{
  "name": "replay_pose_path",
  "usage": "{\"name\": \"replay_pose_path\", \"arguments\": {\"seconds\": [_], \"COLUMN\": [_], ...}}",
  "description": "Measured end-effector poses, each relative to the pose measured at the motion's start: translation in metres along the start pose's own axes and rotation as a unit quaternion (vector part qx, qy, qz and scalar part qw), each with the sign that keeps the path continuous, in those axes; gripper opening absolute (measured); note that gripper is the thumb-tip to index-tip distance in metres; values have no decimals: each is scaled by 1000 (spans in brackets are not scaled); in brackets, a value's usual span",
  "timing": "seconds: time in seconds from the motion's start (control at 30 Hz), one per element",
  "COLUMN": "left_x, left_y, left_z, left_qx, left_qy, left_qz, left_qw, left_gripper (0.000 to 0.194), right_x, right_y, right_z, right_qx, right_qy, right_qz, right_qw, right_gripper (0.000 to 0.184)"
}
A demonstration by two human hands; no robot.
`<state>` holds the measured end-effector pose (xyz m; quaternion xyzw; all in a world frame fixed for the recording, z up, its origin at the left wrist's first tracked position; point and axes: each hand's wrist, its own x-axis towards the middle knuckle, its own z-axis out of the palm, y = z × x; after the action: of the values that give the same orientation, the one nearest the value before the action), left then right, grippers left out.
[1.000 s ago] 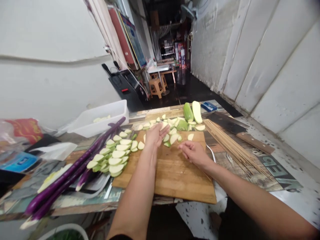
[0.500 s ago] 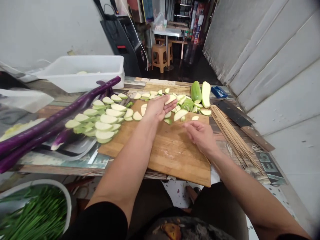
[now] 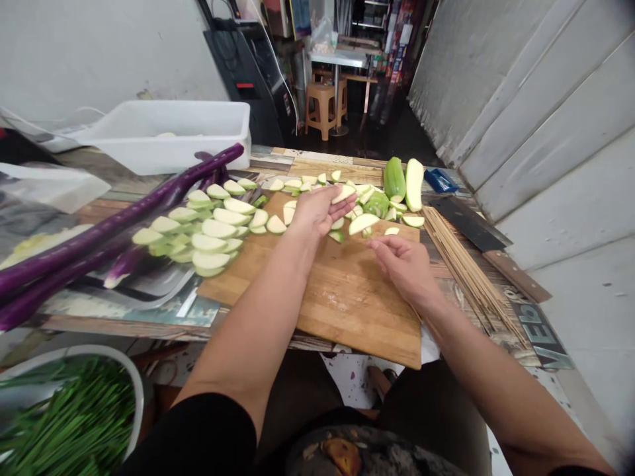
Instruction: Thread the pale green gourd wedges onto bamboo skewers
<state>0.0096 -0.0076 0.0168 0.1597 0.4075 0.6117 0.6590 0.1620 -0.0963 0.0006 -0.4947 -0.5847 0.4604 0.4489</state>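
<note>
My left hand (image 3: 325, 206) is over the far part of the wooden cutting board (image 3: 357, 311), palm turned to the right. A pale zucchini slice (image 3: 343, 194) rests between its thumb and fingers. Nearer to me, my right hand (image 3: 404, 261) is closed in a pinch above the board's right side. What its fingertips hold, if anything, is too thin to make out. Just beyond them shows another half-moon slice (image 3: 364, 224). Many more zucchini slices (image 3: 218, 228) lie in overlapping rows to the left, and others are scattered along the board's far edge.
Bamboo skewers (image 3: 466, 271) and a cleaver (image 3: 471, 225) lie at right. Zucchini halves (image 3: 413, 185) stand behind the board. Long purple eggplants (image 3: 124, 225) and a white tub (image 3: 173, 125) are at left. Below sits a bucket (image 3: 133, 377) of green chives.
The whole view has shifted slightly right and up. Both hands keep nearly the same pose over the board, the left still with its zucchini slice.
</note>
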Motion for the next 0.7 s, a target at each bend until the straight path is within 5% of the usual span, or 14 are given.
{"name": "replay_pose_path", "arguments": {"seconds": [0.27,0.7], "left_x": [-1,-1], "left_y": [3,-3], "left_z": [0,0], "left_qx": [-21,-15], "left_qy": [17,10], "left_qz": [-22,-21], "left_qw": [999,1000], "left_gripper": [16,19], "right_x": [-6,-2], "right_y": [-6,0], "right_z": [-1,-1], "right_qx": [-65,-9], "right_qy": [14,-11], "right_qz": [-19,6], "right_qw": [998,1000], "right_gripper": [26,25]}}
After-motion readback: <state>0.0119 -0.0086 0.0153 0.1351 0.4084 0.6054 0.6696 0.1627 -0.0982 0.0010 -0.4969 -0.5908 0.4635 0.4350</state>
